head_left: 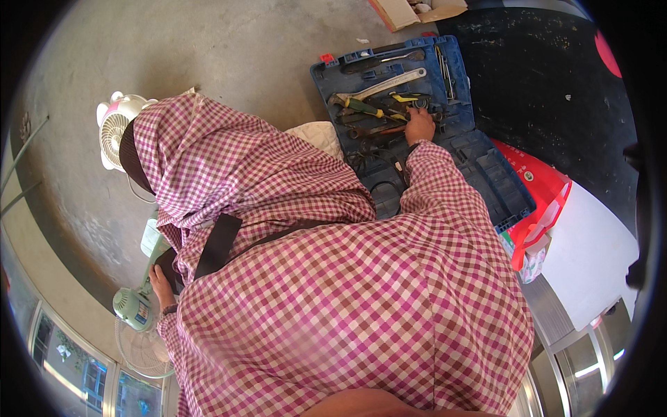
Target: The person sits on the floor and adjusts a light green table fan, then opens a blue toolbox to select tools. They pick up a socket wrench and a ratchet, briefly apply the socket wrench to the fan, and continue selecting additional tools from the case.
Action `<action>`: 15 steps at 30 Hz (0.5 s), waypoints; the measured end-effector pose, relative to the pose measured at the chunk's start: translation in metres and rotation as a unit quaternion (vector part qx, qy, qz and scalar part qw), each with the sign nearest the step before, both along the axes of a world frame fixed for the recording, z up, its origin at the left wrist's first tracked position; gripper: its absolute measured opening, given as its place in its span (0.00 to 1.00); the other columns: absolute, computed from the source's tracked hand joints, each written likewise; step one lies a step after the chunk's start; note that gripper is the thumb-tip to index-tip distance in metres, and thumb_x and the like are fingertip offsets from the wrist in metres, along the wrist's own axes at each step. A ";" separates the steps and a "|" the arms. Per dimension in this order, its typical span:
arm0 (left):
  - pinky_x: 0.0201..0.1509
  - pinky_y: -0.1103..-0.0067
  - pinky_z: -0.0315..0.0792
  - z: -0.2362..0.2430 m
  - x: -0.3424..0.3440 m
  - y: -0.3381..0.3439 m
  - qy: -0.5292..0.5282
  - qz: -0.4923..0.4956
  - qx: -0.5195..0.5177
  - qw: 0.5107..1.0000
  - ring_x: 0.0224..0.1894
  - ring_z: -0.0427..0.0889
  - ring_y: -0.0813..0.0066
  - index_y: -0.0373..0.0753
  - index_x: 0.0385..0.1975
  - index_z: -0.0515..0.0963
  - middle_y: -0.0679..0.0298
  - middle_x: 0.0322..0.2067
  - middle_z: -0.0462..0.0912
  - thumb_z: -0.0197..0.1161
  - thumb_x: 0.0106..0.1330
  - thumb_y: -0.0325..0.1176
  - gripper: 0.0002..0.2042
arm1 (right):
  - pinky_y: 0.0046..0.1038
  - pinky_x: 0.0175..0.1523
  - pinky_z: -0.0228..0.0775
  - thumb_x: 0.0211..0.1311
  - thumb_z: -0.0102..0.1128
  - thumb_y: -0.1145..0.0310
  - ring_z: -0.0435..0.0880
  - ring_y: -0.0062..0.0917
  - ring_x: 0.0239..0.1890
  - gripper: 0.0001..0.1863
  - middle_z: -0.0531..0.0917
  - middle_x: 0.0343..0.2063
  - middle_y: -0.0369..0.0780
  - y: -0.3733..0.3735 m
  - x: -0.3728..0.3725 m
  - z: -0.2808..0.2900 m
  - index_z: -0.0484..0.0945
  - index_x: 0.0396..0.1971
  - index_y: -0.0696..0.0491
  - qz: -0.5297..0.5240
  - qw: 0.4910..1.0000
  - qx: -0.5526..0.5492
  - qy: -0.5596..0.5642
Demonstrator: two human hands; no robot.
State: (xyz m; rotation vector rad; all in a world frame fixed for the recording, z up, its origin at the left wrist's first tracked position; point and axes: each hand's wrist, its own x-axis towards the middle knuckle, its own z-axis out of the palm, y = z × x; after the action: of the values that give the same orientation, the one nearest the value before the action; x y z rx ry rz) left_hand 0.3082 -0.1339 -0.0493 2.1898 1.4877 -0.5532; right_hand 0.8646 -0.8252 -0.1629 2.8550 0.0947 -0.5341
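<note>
Among the tools of an open blue toolbox point(503, 182) is my right hand point(420, 126), fingertips closed on something I cannot make out, beside a green-and-yellow screwdriver point(363, 108). A steel adjustable wrench point(389, 82) lies just above it; pliers and dark cables lie around. At the lower left my left hand point(161, 285) grips a dark item I cannot make out, next to a pale green fan point(126, 304). Pink checked fabric point(229, 146) with a dark edge is bunched in front of me.
A small white fan point(114, 135) stands left of the fabric. An open cardboard box point(385, 14) sits top centre. A red bag point(535, 194) and white board point(590, 264) are at right, beside a dark surface point(542, 83). Windows point(97, 382) edge the lower left.
</note>
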 end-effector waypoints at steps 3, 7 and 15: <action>0.62 0.65 0.64 0.000 0.000 0.001 -0.002 -0.003 -0.004 1.000 0.58 0.71 0.46 0.30 0.58 0.69 0.42 0.56 0.72 0.46 0.72 0.51 0.28 | 0.39 0.54 0.67 0.64 0.50 0.67 0.76 0.36 0.51 0.13 0.78 0.47 0.40 0.001 -0.001 0.000 0.82 0.44 0.43 -0.013 1.000 0.007 -0.020; 0.63 0.66 0.63 0.001 -0.002 0.001 -0.007 -0.004 0.005 1.000 0.59 0.70 0.47 0.31 0.59 0.69 0.42 0.57 0.71 0.46 0.72 0.51 0.28 | 0.41 0.52 0.70 0.62 0.52 0.67 0.77 0.38 0.49 0.13 0.77 0.48 0.42 0.005 -0.001 -0.006 0.81 0.44 0.45 -0.053 0.998 0.001 -0.038; 0.63 0.65 0.62 -0.011 -0.023 0.017 -0.016 -0.133 0.018 0.991 0.60 0.69 0.47 0.32 0.59 0.69 0.43 0.58 0.71 0.46 0.71 0.52 0.29 | 0.40 0.50 0.71 0.56 0.57 0.71 0.78 0.42 0.46 0.13 0.79 0.43 0.46 0.021 -0.012 -0.002 0.80 0.42 0.50 -0.091 0.980 0.165 -0.063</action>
State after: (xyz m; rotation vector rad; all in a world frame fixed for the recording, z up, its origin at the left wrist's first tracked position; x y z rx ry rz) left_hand 0.2852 -0.1173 -0.0604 2.4312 1.2037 -0.5762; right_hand 0.8527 -0.8046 -0.1653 3.2351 -0.1129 -0.4022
